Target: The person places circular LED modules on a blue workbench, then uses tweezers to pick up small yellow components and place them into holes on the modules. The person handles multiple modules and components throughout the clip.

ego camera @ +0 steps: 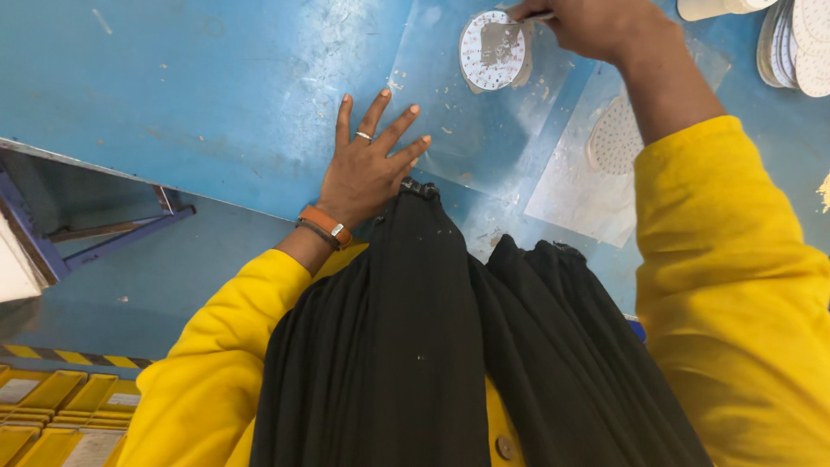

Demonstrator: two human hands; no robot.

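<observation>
Left hand [367,169] lies flat, fingers spread, on the blue table [216,95], pinning the clear plastic sheet [484,138] | Right hand [592,26], fingers pinched on a thin tool [540,17], works the round white perforated disc [493,52] atop that sheet | Risk: the sheet may slide if the flat hand lifts, smearing paste | More discs [795,43] stacked right of the sheet.

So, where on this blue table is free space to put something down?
The blue table is bare left of the left hand, up to the far edge. It is crowded on the right: clear plastic sheets, the round white disc under the right hand, and stacked discs in the far corner.
</observation>
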